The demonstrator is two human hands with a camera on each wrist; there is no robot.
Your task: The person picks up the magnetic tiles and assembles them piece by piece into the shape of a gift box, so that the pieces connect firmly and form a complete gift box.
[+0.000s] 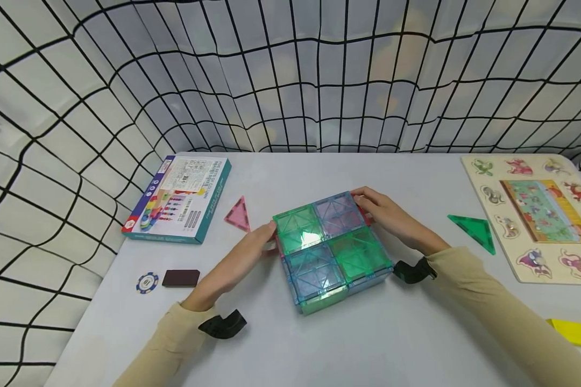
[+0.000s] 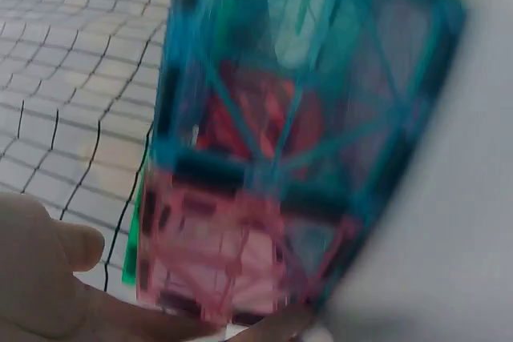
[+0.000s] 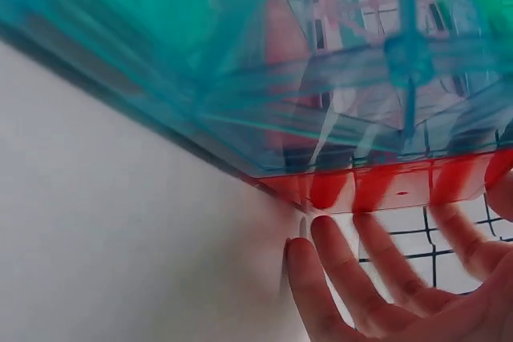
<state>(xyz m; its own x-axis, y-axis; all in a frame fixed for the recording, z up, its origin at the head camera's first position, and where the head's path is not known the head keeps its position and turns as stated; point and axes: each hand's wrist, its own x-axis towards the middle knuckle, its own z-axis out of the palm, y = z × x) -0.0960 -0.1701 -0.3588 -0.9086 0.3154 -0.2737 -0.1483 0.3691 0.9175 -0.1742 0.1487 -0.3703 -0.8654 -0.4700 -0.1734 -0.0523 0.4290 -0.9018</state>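
Observation:
A low box built of see-through magnetic tiles point(image 1: 334, 248) is between my two hands, with green, blue and purple squares on its top. My left hand point(image 1: 239, 263) holds it at the left side; in the left wrist view its fingers lie along a pink tile point(image 2: 212, 258) below a larger blue one. At the far right corner my right hand point(image 1: 399, 221) grips the box, and the right wrist view shows its fingers point(image 3: 389, 274) spread against a red side tile point(image 3: 401, 186). Some red pieces show dimly through the walls in the left wrist view.
To the left lie a boxed toy set point(image 1: 179, 199), a pink triangle tile point(image 1: 239, 215), a poker chip point(image 1: 147, 282) and a dark brown block point(image 1: 181, 278). On the right are a green triangle tile point(image 1: 476, 232), a wooden picture puzzle point(image 1: 508, 258) and a yellow piece point(image 1: 576, 333). Black netting point(image 1: 319, 86) borders the table.

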